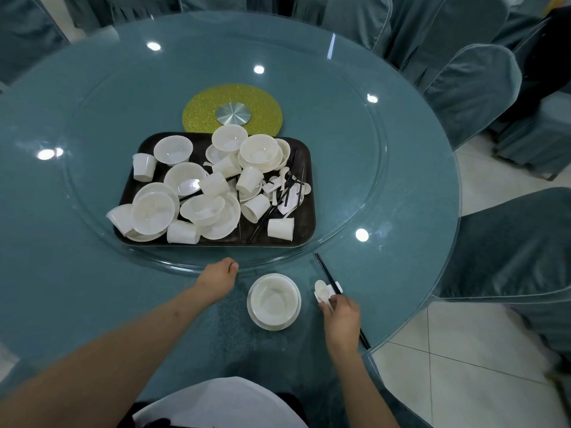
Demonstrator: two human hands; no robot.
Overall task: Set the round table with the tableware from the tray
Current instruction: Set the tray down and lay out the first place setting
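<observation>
Head view: a round table [92, 97] covered in teal cloth under glass fills the scene, with a glass turntable [355, 168] on it and a gold disc [265, 103] at the centre. A dark tray [304, 193] sits on the near half of the turntable, heaped with white tableware: bowls, small plates, cups lying on their sides, spoons, rests and black chopsticks, all jumbled together. One cup [280, 229] lies on its side at the tray's near right corner.

On the table near the person, just beyond the turntable's near edge, one place is partly laid. A white bowl [273, 299] stands upright on a small white plate [256, 319]. Just to its right a white rest [333, 288] holds a pair of black chopsticks [324, 270], which run from far left to near right and reach the table's edge.

The right hand [341, 322] is beside the rest, its fingers pinched on the handle of a white spoon [321, 290] whose bowl lies on the rest next to the chopsticks. The left hand [217, 281] is left of the bowl, at the turntable's near rim, fingers curled together and holding nothing that can be seen. Teal-covered chairs [472, 94] stand around the far and right sides.
</observation>
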